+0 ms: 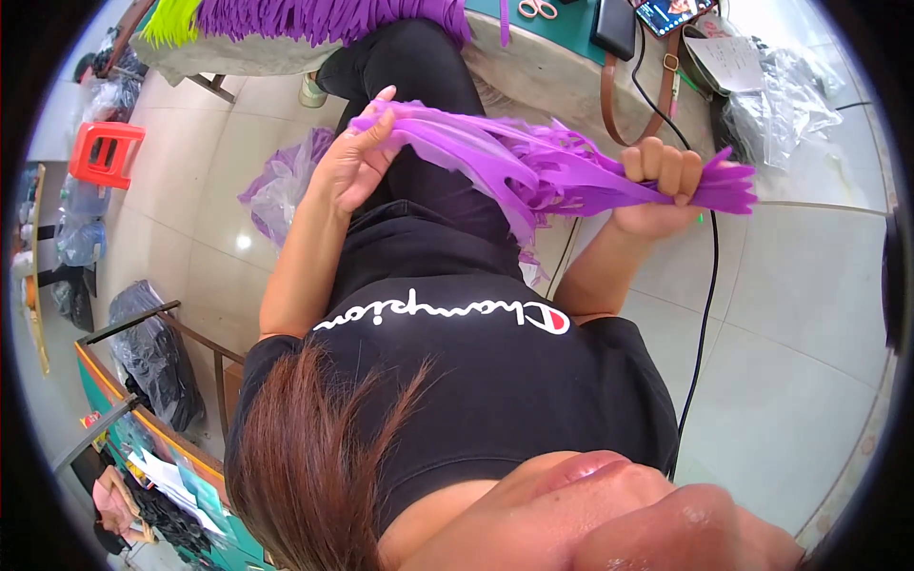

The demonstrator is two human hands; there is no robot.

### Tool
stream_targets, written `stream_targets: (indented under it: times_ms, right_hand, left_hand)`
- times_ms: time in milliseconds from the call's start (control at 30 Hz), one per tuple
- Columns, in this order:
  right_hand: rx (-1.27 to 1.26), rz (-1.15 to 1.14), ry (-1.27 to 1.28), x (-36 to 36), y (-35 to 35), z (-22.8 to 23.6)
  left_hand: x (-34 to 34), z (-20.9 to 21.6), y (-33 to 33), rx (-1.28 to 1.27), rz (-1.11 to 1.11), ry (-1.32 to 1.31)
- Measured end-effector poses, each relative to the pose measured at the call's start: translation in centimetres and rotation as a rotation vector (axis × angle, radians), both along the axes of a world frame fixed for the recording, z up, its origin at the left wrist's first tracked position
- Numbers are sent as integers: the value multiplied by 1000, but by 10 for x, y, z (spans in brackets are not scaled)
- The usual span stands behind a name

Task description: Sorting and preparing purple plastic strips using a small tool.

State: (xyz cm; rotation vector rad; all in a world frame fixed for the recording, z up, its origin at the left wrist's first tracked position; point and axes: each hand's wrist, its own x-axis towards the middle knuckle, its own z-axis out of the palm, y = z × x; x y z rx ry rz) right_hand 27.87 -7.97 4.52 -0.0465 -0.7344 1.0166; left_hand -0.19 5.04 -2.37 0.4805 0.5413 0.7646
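A bundle of thin purple strips (pixel 571 176), perhaps fabric or plastic, stretches between my hands above my lap. My right hand (pixel 662 186) is closed in a fist around its gathered end, and short purple ends poke out past the fist. At the other end, my left hand (pixel 360 157) pinches the edge of the strips between thumb and fingers. Midway along, the strips are tangled and hang down loosely. Behind my left forearm lies a clear plastic bag (pixel 286 195) with purple material showing at it.
On the table (pixel 562 71) lie a row of purple fringe (pixel 324 17), lime-green fringe (pixel 169 21), pink-handled scissors (pixel 537 9), a black case (pixel 614 27) and a phone (pixel 666 13). A brown strap (pixel 609 100) and black cable (pixel 712 285) hang nearby. A red stool (pixel 107 154) stands left; another person (pixel 119 504) is lower left.
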Motion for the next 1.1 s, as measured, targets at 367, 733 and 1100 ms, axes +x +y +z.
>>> stream_targets:
  times_ms: [367,733,1100]
  right_hand:
    - [-294,657,-189,-80,32,-43]
    - [-345,623,-228,-87,35,-45]
    - [-455,569,-297,-85,33,-43]
  left_hand:
    - [21,42,-49,449,-35,95]
    - [19,37,-50,512,30,123]
    - [20,41,-52,535,51,144]
